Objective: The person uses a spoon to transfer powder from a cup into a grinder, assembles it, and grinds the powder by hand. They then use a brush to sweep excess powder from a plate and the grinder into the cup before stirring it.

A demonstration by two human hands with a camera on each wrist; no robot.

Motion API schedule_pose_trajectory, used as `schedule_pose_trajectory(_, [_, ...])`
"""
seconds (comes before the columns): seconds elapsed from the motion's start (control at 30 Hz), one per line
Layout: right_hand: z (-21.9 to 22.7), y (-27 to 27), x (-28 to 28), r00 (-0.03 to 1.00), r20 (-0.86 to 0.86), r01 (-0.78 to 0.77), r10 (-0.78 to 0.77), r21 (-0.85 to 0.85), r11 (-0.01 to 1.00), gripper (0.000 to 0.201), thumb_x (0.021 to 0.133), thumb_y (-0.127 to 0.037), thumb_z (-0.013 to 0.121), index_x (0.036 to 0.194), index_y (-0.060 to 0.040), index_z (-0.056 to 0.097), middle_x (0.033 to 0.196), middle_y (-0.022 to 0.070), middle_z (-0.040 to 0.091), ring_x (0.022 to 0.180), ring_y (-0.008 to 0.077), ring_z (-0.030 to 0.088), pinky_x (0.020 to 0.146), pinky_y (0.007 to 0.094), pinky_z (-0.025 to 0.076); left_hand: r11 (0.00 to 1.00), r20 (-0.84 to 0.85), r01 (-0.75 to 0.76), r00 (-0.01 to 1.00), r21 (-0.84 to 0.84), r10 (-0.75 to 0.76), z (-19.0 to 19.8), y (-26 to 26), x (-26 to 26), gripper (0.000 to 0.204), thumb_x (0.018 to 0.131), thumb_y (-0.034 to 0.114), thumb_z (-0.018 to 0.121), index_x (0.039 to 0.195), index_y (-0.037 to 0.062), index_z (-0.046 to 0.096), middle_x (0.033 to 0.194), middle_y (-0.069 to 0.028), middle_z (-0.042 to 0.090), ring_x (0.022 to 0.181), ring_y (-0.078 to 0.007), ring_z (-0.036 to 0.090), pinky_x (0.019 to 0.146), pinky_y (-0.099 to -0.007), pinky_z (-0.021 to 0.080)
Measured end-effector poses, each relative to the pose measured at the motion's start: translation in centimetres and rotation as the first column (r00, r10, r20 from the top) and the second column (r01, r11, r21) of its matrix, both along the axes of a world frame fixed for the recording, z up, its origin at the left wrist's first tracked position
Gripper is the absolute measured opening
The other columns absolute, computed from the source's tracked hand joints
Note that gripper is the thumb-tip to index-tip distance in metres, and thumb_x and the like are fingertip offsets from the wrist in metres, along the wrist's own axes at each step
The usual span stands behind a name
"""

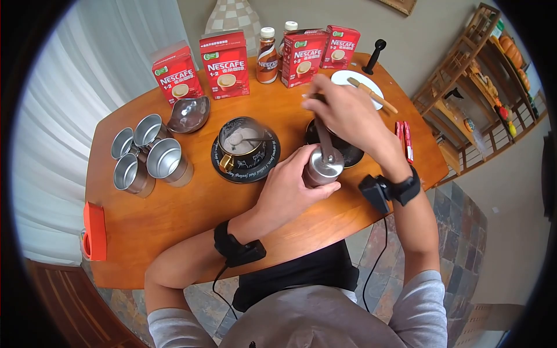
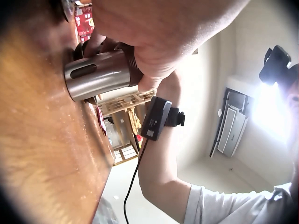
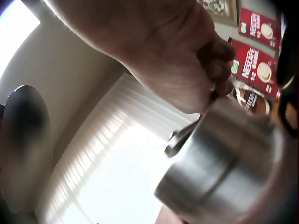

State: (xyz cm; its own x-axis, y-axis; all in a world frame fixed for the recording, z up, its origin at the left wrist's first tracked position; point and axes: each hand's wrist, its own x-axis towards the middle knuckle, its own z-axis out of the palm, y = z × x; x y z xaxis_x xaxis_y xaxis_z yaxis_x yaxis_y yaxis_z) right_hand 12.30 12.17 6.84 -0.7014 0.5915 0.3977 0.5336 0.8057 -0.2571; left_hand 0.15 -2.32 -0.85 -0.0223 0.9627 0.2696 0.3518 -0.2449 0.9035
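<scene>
The left hand (image 1: 288, 188) is wrapped round a steel hand grinder (image 1: 322, 169) near the table's front edge; in the left wrist view the grinder's slotted lower body (image 2: 100, 75) shows below that hand (image 2: 135, 32). Over the grinder, the right hand (image 1: 357, 116) grips the outer end of its crank arm (image 1: 325, 138). A close right wrist view has the grinder's metal top (image 3: 219, 163) under the right hand (image 3: 173, 56). Behind the grinder is a dark saucer (image 1: 351, 155), partly covered by the right arm. A black cup (image 1: 239, 159) holding pale powder and a spoon stands on another saucer (image 1: 268, 165) to the left.
Several metal cups (image 1: 167, 159) and a dark glossy bowl (image 1: 189, 114) stand at the left. Red boxes (image 1: 226, 72) and bottles (image 1: 267, 58) line the back. A white plate (image 1: 342, 77) with a wooden-handled tool, red sachets (image 1: 408, 142) and an orange-red object (image 1: 96, 232) lie near the edges.
</scene>
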Motion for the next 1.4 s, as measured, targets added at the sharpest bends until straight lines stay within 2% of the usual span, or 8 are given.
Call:
schedule_pose_trajectory(0.4, [2.8,-6.9,11.5,0.968,0.14,0.235,-0.208,-0.216,0.948,0.028,0.098,-0.029,0.075,0.105,-0.0055,0.061,0.072,0.0166,0.063,0.071,0.0393,0.065,0.063,0.046,0.044,0.999,0.006,0.008,1.0,0.043,-0.008,-0.5,0.0,0.0,0.063,0.083,0.024,0.088,0.135,0.0049,0.059,0.117,-0.0162,0.074,0.107,-0.0314,0.075,0.091,-0.04,0.058])
schedule_pose_trajectory(0.6, [3.8,-10.8,13.2,0.975,0.188,-0.034,0.114,-0.383,0.923,0.029,0.095,-0.033,0.077,0.107,-0.0107,0.063,0.074,0.0121,0.067,0.068,0.0354,0.069,0.059,0.0432,0.05,0.998,0.024,0.0,1.0,0.061,-0.001,-0.7,0.1,-0.1,0.062,0.083,0.023,0.088,0.134,0.0051,0.059,0.117,-0.0159,0.074,0.105,-0.0321,0.075,0.09,-0.0406,0.058])
schedule_pose_trajectory(0.7, [3.9,-12.5,11.3,0.917,0.19,-0.257,0.352,-0.396,0.882,0.029,0.093,-0.033,0.079,0.107,-0.0139,0.062,0.079,0.0087,0.07,0.068,0.0337,0.071,0.056,0.0426,0.053,0.998,0.021,-0.011,1.0,0.06,0.009,-0.7,0.1,-0.1,0.061,0.083,0.023,0.088,0.134,0.0047,0.059,0.115,-0.0162,0.075,0.104,-0.0327,0.075,0.088,-0.0412,0.058])
schedule_pose_trajectory(0.8, [3.4,-13.7,7.8,0.889,0.104,-0.394,0.447,-0.328,0.859,0.027,0.092,-0.026,0.078,0.104,-0.0103,0.06,0.078,0.0098,0.067,0.072,0.0347,0.07,0.056,0.0455,0.052,0.999,0.0,-0.029,1.0,0.029,0.029,-0.5,0.0,0.1,0.059,0.084,0.014,0.089,0.135,0.003,0.06,0.115,-0.0095,0.074,0.103,-0.0131,0.07,0.091,-0.0312,0.056])
schedule_pose_trajectory(0.9, [2.9,-13.8,4.5,0.866,0.044,-0.482,0.498,-0.187,0.856,0.026,0.091,-0.023,0.077,0.102,-0.0073,0.06,0.076,0.0107,0.064,0.072,0.0367,0.068,0.059,0.046,0.051,0.999,0.08,0.027,0.996,0.022,-0.028,-0.4,0.1,-0.2,0.063,0.084,0.024,0.088,0.136,0.0048,0.057,0.108,-0.0146,0.074,0.093,-0.0281,0.074,0.085,-0.0391,0.058])
schedule_pose_trajectory(1.1, [2.4,-12.1,-1.6,0.851,0.243,-0.437,0.466,-0.163,0.884,0.032,0.095,-0.028,0.074,0.103,-0.0024,0.057,0.072,0.012,0.062,0.068,0.0418,0.065,0.061,0.0487,0.048,0.963,0.375,0.243,0.887,0.118,-0.269,-1.4,-0.9,-1.9,0.061,0.088,0.022,0.085,0.138,0.0022,0.057,0.121,-0.0145,0.071,0.111,-0.0233,0.068,0.098,-0.0394,0.052])
schedule_pose_trajectory(1.3, [0.3,-7.5,-4.8,0.893,-0.029,-0.449,0.448,-0.057,0.892,0.026,0.093,-0.025,0.076,0.102,-0.0074,0.06,0.077,0.0156,0.07,0.074,0.0419,0.068,0.061,0.0522,0.047,0.974,0.473,0.217,0.865,-0.058,-0.165,-1.9,-0.1,-0.5,0.058,0.09,0.018,0.082,0.139,0.0003,0.058,0.129,-0.0138,0.069,0.125,-0.022,0.064,0.105,-0.0392,0.049])
schedule_pose_trajectory(1.4, [0.2,-5.9,-5.3,0.917,-0.009,-0.399,0.399,-0.019,0.917,0.025,0.093,-0.024,0.076,0.103,-0.0071,0.06,0.078,0.0156,0.071,0.075,0.0417,0.069,0.062,0.0525,0.047,0.996,0.115,0.092,0.989,-0.013,-0.09,-1.1,0.0,-0.4,0.055,0.089,0.016,0.081,0.137,-0.0003,0.06,0.129,-0.012,0.07,0.126,-0.0215,0.066,0.104,-0.0381,0.051])
